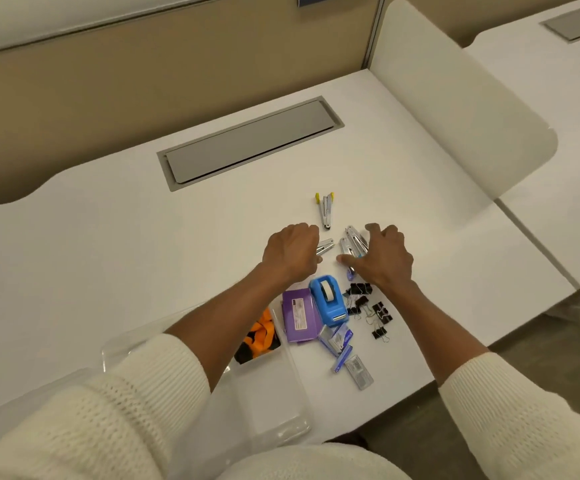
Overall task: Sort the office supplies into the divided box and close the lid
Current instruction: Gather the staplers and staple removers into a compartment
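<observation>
Silver metal staple removers are what both hands are gathering: the left hand [293,249] is curled loosely over one small silver remover [326,245] that pokes out past its knuckles, though whether the fingers have actually pinched it I cannot tell, while the right hand [384,256] lies spread and flat over a bunch of silver removers [351,242], holding nothing yet. A yellow-tipped silver remover [326,211] lies apart, just beyond the left hand. The clear plastic divided box [281,393] sits on the white surface [143,254] back under the left forearm, with orange and black items [259,337] in one compartment. To do this well, I would sweep the removers together, close the fingers fully before lifting, and fetch the stray one too.
</observation>
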Motion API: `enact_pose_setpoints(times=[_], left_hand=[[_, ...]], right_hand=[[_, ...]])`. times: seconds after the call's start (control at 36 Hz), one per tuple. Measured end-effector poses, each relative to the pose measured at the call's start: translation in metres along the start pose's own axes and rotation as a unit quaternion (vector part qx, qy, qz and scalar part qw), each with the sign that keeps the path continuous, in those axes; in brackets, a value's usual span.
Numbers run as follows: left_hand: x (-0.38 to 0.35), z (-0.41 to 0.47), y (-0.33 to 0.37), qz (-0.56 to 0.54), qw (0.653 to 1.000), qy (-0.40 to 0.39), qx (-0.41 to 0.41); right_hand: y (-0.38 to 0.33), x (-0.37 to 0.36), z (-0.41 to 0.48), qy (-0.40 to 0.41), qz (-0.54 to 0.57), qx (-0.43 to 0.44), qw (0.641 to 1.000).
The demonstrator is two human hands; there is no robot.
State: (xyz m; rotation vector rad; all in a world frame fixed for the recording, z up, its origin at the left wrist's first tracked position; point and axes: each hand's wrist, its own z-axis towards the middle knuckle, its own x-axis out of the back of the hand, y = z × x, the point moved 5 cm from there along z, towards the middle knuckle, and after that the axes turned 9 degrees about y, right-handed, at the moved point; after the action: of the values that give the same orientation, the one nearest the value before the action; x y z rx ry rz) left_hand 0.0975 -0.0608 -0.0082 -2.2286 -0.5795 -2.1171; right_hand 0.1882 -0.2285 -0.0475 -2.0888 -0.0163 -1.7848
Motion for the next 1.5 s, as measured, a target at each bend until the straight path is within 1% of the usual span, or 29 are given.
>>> enact_pose_setpoints(times=[0.08,0.22,0.31,0.39,0.47,0.56,0.64,0.72,0.81,0.86,0.97,1.06,1.17,1.22,1.33,1.42,1.5], left_hand=[[-0.018,0.019,0.005,0.004,1.000,-0.018,-0.009],[-0.039,0.037,0.008,0.021,0.999,-0.048,-0.008],[-0.043,0.044,0.006,-0.014,0.998,-0.059,0.010],[-0.043,0.047,0.003,-0.045,0.997,-0.052,0.036],[-0.039,0.052,0.000,-0.097,0.990,-0.020,0.095],[-0.033,0.063,-0.003,-0.166,0.968,0.015,0.187],[-0.028,0.074,-0.008,-0.219,0.938,0.048,0.266],[-0.024,0.087,-0.012,-0.230,0.923,0.057,0.305],[-0.025,0.100,-0.010,-0.239,0.918,0.048,0.314],[-0.025,0.108,-0.005,-0.219,0.924,0.060,0.309],[-0.027,0.122,0.011,-0.142,0.949,0.052,0.277],[-0.027,0.127,0.021,-0.100,0.960,0.055,0.256],[-0.024,0.129,0.022,-0.098,0.963,0.088,0.234],[-0.022,0.128,0.015,-0.108,0.961,0.095,0.235],[-0.014,0.118,-0.002,-0.152,0.945,0.091,0.276],[-0.002,0.102,-0.012,-0.180,0.930,0.110,0.301],[0.018,0.074,-0.016,-0.206,0.920,0.139,0.304]], right_hand=[[-0.004,-0.006,0.003,-0.018,-0.008,0.004,1.000],[-0.007,-0.011,0.009,-0.020,0.023,-0.007,1.000],[-0.006,-0.012,0.013,-0.019,0.042,-0.029,0.999],[-0.004,-0.012,0.015,-0.009,0.068,-0.056,0.996],[0.002,-0.012,0.019,-0.009,0.109,-0.085,0.990],[0.011,-0.010,0.023,-0.021,0.162,-0.133,0.978],[0.019,-0.009,0.022,-0.048,0.267,-0.193,0.943],[0.024,-0.002,0.021,-0.054,0.351,-0.220,0.909],[0.024,0.009,0.016,-0.061,0.410,-0.229,0.880],[0.023,0.015,0.011,-0.071,0.432,-0.231,0.869],[0.028,0.018,0.000,-0.081,0.444,-0.238,0.860],[0.031,0.014,-0.008,-0.091,0.447,-0.245,0.856],[0.032,0.008,-0.017,-0.101,0.441,-0.252,0.856],[0.031,0.007,-0.019,-0.098,0.434,-0.253,0.859],[0.025,0.012,-0.021,-0.097,0.430,-0.241,0.865],[0.019,0.017,-0.022,-0.094,0.417,-0.220,0.877],[0.007,0.024,-0.029,-0.097,0.416,-0.193,0.883]])
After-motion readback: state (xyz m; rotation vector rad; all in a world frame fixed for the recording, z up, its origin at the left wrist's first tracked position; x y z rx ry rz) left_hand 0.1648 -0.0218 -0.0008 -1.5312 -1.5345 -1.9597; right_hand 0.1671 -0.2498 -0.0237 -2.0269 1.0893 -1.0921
